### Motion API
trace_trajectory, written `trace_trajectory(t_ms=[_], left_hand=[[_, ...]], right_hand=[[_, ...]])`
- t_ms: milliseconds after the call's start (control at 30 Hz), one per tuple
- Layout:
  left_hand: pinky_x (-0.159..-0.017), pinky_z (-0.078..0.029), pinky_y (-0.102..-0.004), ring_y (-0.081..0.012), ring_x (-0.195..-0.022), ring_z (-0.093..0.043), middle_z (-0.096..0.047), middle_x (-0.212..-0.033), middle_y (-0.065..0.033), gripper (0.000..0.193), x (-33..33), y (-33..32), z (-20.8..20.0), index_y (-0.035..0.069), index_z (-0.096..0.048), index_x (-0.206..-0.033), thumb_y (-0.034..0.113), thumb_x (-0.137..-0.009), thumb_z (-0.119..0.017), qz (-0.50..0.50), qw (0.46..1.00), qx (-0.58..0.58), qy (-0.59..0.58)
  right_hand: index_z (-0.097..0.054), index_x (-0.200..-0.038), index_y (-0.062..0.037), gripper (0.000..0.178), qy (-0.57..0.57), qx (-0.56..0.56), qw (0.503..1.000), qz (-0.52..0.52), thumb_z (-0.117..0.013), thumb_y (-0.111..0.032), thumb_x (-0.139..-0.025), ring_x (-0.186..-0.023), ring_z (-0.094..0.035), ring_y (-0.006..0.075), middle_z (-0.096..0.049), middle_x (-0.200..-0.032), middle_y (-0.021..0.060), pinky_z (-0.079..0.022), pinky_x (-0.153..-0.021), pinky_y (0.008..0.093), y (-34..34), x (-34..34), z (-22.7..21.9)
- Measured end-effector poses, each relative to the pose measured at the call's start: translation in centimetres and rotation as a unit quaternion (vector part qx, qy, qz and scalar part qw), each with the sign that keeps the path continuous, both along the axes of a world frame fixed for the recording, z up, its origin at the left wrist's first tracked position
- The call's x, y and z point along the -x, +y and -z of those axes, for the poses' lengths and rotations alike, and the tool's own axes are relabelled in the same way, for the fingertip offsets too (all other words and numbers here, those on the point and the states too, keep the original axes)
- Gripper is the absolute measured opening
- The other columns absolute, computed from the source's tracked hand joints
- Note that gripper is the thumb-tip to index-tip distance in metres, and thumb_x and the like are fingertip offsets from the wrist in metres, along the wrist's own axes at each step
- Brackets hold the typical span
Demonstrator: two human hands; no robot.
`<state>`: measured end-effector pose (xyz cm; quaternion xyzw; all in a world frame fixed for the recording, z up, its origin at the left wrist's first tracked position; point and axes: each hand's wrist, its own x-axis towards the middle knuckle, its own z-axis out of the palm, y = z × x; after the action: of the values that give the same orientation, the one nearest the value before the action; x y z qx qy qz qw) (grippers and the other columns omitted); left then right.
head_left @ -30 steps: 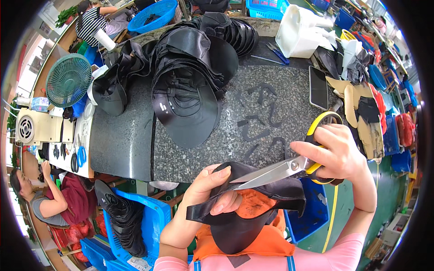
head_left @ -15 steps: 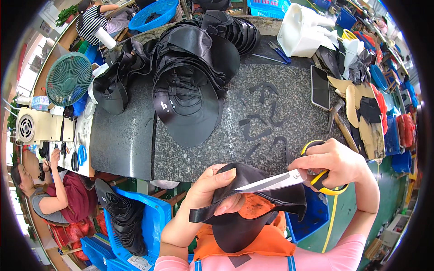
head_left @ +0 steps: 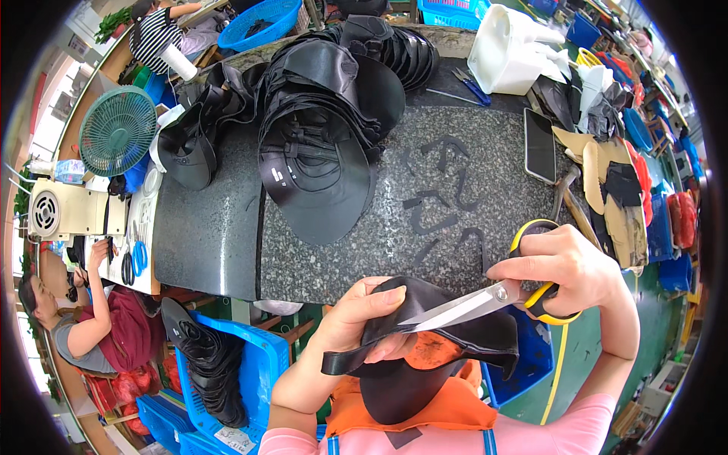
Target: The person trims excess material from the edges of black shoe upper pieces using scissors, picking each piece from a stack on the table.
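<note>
My left hand [head_left: 355,322] is closed round the edge of a black leather shoe upper [head_left: 403,392], thumb on top. The upper hangs in front of my orange apron [head_left: 345,406], its strap-like edge sticking out to the left. In my right hand [head_left: 565,265] is a pair of scissors [head_left: 474,305] with yellow and black handles, my fingers through the loops. The blades are spread a little and point left, their tips at the upper's edge beside my left fingers. Whether leather lies between the blades is hard to see.
Stacked black uppers [head_left: 315,193] stand on the stone worktop [head_left: 349,277], with black offcuts [head_left: 432,220] scattered beside them. A phone [head_left: 539,144], a hammer [head_left: 580,216] and a white container [head_left: 497,57] are at the right. Blue crate [head_left: 262,379] at lower left; a co-worker [head_left: 95,334] sits beyond.
The scissor blades have spread apart slightly, and the handles have parted with my right fingers. My left hand keeps its hold on the upper. The whole view has shifted a little.
</note>
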<state>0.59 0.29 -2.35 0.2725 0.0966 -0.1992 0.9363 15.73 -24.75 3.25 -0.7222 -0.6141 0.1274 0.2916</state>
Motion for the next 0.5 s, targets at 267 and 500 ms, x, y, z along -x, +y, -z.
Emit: trace_trajectory(t_ms=[267,500], left_hand=[[-0.033,-0.038,-0.0216,-0.0113,-0.039,-0.053,-0.065,-0.069,-0.0130,0.035,-0.4,0.2,-1.0,-0.010,-0.062,-0.098,0.025,-0.091,-0.064,0.068,0.996,0.041,0.029],[-0.037,-0.045,-0.0192,-0.0111,-0.048,-0.061,-0.068,-0.074,-0.0132,0.031,-0.9,0.8,-1.3,-0.008,-0.063,-0.100,0.021,-0.090,-0.067,0.092,0.995,0.017,0.040]], right_hand=[[-0.064,-0.118,-0.0088,0.063,-0.010,0.043,0.999,-0.029,-0.071,-0.004,-0.056,-0.065,-0.060,0.0248,-0.056,-0.075,0.0037,-0.049,-0.054,0.0375,0.1,-0.4,-1.1],[-0.065,-0.118,-0.0095,0.062,-0.025,0.061,0.996,-0.056,-0.072,-0.007,-0.057,-0.061,-0.058,0.0237,-0.050,-0.070,0.0036,-0.046,-0.050,0.0363,0.2,-1.0,-2.6]])
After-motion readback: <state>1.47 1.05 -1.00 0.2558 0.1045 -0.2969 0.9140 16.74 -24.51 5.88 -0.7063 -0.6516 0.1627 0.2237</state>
